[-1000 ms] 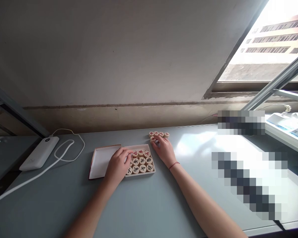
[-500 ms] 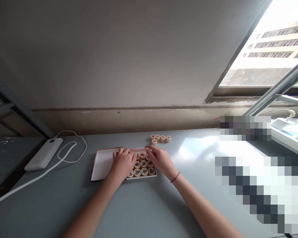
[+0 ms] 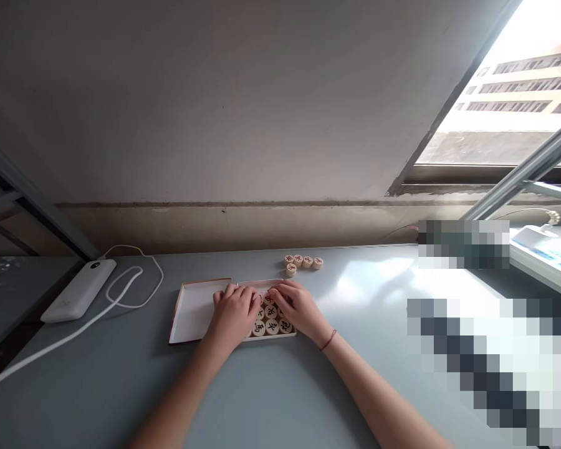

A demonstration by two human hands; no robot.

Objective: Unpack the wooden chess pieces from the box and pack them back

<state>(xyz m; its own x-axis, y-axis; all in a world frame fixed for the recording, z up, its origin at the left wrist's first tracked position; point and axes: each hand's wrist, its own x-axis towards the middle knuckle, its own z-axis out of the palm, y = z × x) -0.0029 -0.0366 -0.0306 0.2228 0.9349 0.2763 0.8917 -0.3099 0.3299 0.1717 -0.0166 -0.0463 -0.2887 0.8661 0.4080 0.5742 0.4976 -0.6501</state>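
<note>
A shallow white box (image 3: 287, 335) holds rows of round wooden Chinese chess pieces (image 3: 272, 327), with black and red characters. My left hand (image 3: 234, 308) lies over the box's left part with its fingers curled down; whatever is under them is hidden. At the box's back right, my right hand (image 3: 297, 305) has thumb and forefinger brought together on a red-marked chess piece (image 3: 268, 299). To the left, the open box lid (image 3: 196, 308) adjoins the box. Behind the box, several red-marked chess pieces (image 3: 307, 262) stand in a row, with one piece (image 3: 291, 270) in front.
A white power bank (image 3: 79, 290) with a white cable (image 3: 81, 328) lies on the left of the grey table (image 3: 262, 393). A wall (image 3: 224, 227) runs along the back edge. Metal posts (image 3: 42, 202) rise at both sides, and blurred patches cover things at right.
My right hand has shifted slightly left over the box, its thumb and forefinger now at the red-marked pieces. The left hand's fingers have curled a little more. The pieces behind stay put.
</note>
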